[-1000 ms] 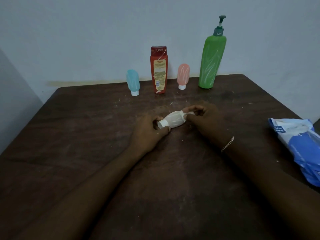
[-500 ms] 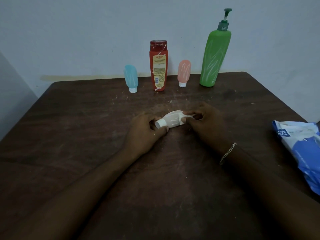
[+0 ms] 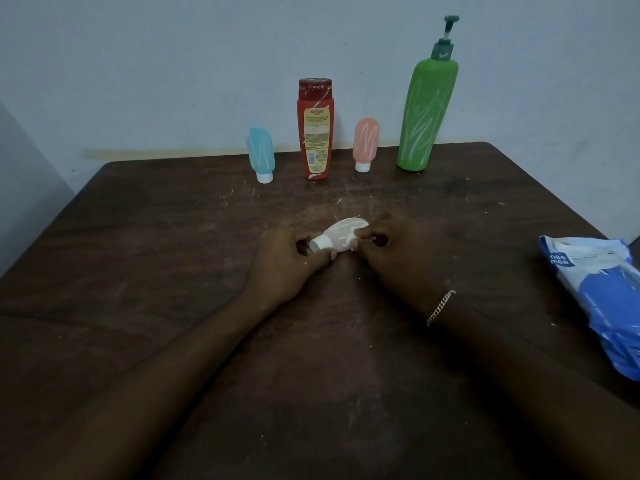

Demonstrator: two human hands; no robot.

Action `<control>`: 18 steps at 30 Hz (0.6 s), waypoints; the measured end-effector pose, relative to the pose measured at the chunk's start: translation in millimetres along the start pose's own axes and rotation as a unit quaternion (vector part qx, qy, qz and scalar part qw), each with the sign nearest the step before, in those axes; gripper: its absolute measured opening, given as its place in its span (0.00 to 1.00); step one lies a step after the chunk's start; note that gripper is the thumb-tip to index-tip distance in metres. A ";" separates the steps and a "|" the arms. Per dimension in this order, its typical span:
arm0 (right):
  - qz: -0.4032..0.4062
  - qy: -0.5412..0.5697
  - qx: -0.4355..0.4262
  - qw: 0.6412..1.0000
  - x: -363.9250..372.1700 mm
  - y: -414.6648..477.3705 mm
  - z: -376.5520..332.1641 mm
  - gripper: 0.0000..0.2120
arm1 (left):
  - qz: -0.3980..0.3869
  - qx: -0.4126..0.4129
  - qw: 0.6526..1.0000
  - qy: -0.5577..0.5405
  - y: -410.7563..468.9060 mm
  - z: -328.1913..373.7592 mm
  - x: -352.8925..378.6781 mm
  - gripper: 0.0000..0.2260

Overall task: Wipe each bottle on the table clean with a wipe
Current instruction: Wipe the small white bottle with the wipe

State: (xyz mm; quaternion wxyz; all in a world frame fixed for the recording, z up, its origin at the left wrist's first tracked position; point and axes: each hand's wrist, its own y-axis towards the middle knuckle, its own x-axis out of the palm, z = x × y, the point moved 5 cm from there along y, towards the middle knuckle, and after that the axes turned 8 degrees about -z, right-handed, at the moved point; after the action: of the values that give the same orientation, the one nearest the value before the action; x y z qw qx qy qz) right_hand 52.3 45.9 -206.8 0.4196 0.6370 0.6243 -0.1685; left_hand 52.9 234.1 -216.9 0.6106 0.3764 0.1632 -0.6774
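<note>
Working on the small pale bottle, laid on its side at the middle of the bench, cap pointing to 8 o'clock and base to 2 o'clock. Gripped at both ends: left hand curled round the cap end, fingers wrapped over and thumb beneath; right hand pinching the base end between bent fingers and thumb. Closed on the bottle on both sides, neither hand spread. Cannot tell whether a wipe sits under the right fingers; only a pale scrap shows at the bottle's lower edge, too small to name.

To do this step well: pin the cap end firmly with the left hand so nothing rolls, draw the right fingers along the body from base toward cap, then turn and repeat until the white streaks are gone. Press lightly; looks soft and likely to squash. Fetch a fresh wipe from the packet at 3 o'clock if needed.

Waiting upright in a row at 12 o'clock, white scribbles on most: blue tube, red bottle, pink tube, green pump bottle. Probably early in the task.
</note>
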 end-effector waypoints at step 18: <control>-0.016 -0.012 -0.051 0.998 0.9 -1.5 -7.0 0.07 | -0.024 0.012 0.999 -0.030 -3.4 3.2 -1.5 0.11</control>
State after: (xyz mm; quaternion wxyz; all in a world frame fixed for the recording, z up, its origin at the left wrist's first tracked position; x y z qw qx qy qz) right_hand 48.8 51.5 -203.8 0.4563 0.6027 0.6372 -0.1501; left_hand 48.6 233.7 -214.6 0.5946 0.3593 0.1460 -0.7043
